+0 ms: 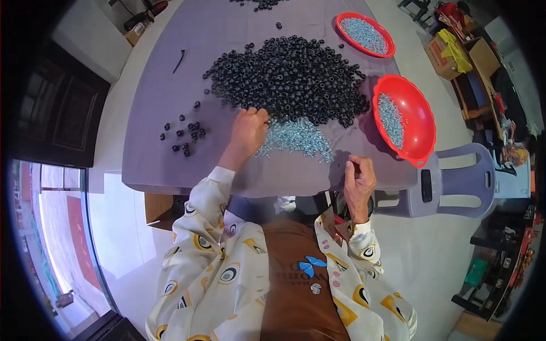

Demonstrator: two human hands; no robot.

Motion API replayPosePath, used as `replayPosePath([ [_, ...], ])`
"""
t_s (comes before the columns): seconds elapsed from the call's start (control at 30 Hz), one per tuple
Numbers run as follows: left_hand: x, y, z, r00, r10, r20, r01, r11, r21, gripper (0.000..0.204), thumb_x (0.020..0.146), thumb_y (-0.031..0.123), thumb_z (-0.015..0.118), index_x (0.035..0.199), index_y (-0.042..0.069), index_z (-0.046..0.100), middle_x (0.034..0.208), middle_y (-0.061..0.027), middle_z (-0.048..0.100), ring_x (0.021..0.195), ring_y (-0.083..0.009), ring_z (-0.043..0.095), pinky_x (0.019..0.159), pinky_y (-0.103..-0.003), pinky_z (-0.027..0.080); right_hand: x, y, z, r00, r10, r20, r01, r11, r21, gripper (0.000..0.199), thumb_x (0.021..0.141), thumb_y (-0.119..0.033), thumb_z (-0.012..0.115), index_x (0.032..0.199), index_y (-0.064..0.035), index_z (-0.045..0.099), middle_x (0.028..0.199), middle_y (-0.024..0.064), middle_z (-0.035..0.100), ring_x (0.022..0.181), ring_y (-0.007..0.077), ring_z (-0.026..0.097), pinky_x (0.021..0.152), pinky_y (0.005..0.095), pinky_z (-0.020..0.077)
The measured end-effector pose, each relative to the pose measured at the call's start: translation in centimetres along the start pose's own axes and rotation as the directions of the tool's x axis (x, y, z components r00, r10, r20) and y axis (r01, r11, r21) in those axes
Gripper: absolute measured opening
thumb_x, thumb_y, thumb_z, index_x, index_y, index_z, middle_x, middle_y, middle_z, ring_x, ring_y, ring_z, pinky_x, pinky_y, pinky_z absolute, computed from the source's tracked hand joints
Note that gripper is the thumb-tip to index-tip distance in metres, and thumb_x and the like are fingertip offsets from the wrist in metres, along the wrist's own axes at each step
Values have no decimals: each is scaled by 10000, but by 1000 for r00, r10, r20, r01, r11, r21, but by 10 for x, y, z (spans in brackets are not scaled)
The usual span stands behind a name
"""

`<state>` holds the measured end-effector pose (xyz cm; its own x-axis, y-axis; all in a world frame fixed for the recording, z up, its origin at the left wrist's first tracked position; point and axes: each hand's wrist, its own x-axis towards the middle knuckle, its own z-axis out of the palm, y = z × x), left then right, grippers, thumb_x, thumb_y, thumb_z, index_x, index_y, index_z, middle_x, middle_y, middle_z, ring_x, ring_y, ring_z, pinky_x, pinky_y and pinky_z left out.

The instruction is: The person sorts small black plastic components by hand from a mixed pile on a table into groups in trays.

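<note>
A large heap of small black ring-like pieces (290, 77) covers the middle of the table. Against its near side lies a spread of tiny pale-blue, shiny bits (298, 139). My left hand (249, 133) is closed at the heap's near-left edge, next to the blue bits; its fingertips are hidden, so what they hold does not show. By the table's near edge, right of the blue bits, my right hand (359, 181) is held with its fingers curled and thumb pressed to them. Anything in that pinch is too small to make out.
Several loose black pieces (193, 128) lie at the left. A red scalloped bowl (418, 113) with blue bits stands at the right, a red dish (391, 42) of more bits behind it. A thin black strip (179, 61) lies far left. A grey plastic chair (463, 176) holds a phone (426, 186).
</note>
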<state>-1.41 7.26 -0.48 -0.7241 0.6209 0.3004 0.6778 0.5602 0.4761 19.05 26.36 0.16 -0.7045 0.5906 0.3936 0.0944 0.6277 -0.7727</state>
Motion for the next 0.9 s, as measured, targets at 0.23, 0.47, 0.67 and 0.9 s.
replayPosePath([
  [0.23,-1,5,7,997,-78,-23,80,991,105,186,694,47,634,857,62,545,829,-122,571,828,-313,526,733,-397,428,-10,-4,15,982,-151,113,157,986,-50,129,774,26,586,893,-27,591,763,103,508,632,224,533,565,300,425],
  [0.47,-10,-4,18,977,72,-199,-36,983,178,190,694,52,627,853,34,524,817,-135,537,797,-314,502,708,-398,417,-2,-3,31,909,-301,288,374,893,-251,141,766,14,586,893,-47,591,792,121,504,692,304,542,596,385,440],
  [0.67,-7,-4,14,990,104,-97,-72,955,287,131,736,68,595,833,37,514,812,-130,512,801,-300,475,711,-389,395,6,-6,35,897,-261,357,374,880,-294,102,787,-20,573,885,-34,554,818,137,512,726,330,547,614,411,447],
  [0.9,-9,3,5,997,75,25,-79,973,219,98,775,89,544,850,27,537,870,-131,542,885,-296,492,776,-397,395,8,-8,34,905,-263,335,351,906,-237,85,786,-18,570,859,-27,527,823,152,509,720,354,541,615,420,444],
])
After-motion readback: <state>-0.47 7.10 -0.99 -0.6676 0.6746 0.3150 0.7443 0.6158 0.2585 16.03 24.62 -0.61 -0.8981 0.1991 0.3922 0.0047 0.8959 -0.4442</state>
